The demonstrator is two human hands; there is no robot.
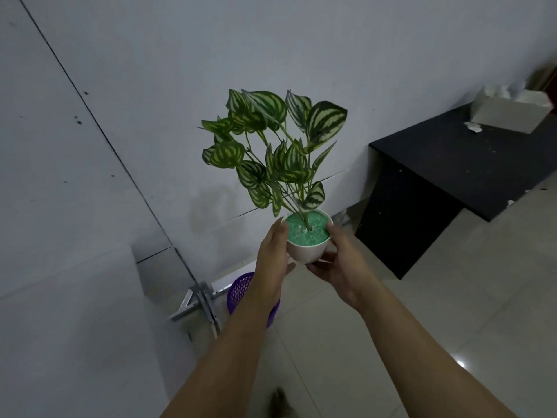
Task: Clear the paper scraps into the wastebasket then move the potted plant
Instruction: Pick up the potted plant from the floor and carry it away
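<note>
The potted plant [306, 251], a small white pot with green filler and striped green leaves, is held up in the air in front of a white wall. My left hand [272, 257] grips the pot's left side and my right hand [339, 260] cups its right side and underside. Below my left forearm stands a purple mesh wastebasket [238, 292] on the floor, partly hidden by the arm. A crumpled paper scrap [472, 127] lies on the black table at the far right.
A black table [446, 167] stands at the right against the wall, with a white box [509, 111] holding crumpled paper on it. A folded metal bracket [197, 303] lies by the wall beside the wastebasket. A white surface [75, 327] fills the lower left. The floor is light tile.
</note>
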